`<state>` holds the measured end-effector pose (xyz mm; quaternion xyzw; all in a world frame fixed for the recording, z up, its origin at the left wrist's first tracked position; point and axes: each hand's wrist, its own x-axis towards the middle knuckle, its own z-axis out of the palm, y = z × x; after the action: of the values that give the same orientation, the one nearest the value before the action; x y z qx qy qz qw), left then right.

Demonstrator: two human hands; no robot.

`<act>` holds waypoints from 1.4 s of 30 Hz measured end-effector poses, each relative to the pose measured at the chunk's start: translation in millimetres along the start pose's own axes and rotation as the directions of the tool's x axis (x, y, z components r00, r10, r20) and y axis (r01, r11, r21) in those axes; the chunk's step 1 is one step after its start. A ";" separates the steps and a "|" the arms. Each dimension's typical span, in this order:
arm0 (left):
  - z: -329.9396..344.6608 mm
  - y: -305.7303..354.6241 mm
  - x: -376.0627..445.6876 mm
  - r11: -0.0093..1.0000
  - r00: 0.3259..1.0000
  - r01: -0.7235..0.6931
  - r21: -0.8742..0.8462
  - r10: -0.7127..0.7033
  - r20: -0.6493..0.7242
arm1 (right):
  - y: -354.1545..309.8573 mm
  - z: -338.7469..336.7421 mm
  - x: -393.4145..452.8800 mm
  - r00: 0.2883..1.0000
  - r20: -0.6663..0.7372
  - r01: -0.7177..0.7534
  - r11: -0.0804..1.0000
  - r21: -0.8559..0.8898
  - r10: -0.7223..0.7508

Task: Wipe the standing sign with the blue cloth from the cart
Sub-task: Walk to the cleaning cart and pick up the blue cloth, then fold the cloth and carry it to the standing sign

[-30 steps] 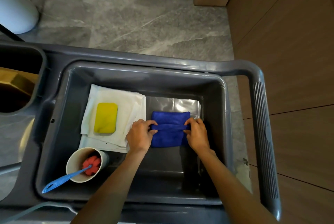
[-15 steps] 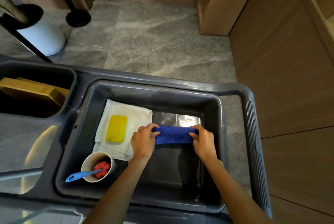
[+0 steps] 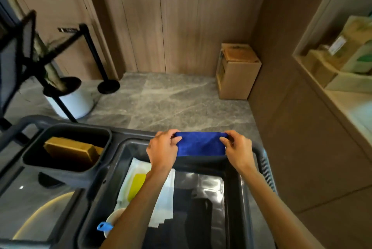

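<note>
The folded blue cloth (image 3: 201,143) hangs in the air above the far rim of the grey cart tub (image 3: 244,188). My left hand (image 3: 163,150) grips its left end and my right hand (image 3: 237,149) grips its right end. At the far left edge a dark standing sign (image 3: 14,63) on a black frame is partly in view and blurred.
In the tub lie white cloths (image 3: 165,194) with a yellow sponge (image 3: 136,185) and a cup (image 3: 112,220) holding a blue-handled tool. A dark bin (image 3: 66,148) with a brown box sits left. Beyond stand a white planter (image 3: 70,104), a black stanchion (image 3: 94,53) and a cardboard box (image 3: 237,71).
Both hands have lifted the blue cloth out of the tub to above its far rim. My view has tilted up, showing the wall, stanchion and sign.
</note>
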<state>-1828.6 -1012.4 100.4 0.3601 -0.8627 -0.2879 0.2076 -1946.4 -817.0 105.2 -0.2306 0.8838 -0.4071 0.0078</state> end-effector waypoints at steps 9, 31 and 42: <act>-80.8 69.8 48.5 0.988 0.981 -0.128 -0.083 0.114 -0.160 | -80.8 -71.9 48.9 0.965 -0.144 0.220 0.975 -0.021 -0.221; -193.9 15.1 11.7 0.960 0.926 0.040 -0.275 -0.139 -0.350 | -189.3 -15.8 61.3 0.903 0.049 0.411 0.892 0.188 -0.426; -261.5 -67.9 -84.7 0.926 0.773 0.251 -0.280 -0.366 -0.517 | -260.0 79.6 -6.7 0.774 0.287 0.458 0.811 0.364 -0.565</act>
<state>-1591.2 -1079.5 239.4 0.5436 -0.6595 -0.2827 0.4355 -1820.1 -1017.4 238.8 -0.5356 0.7024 -0.4582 0.0993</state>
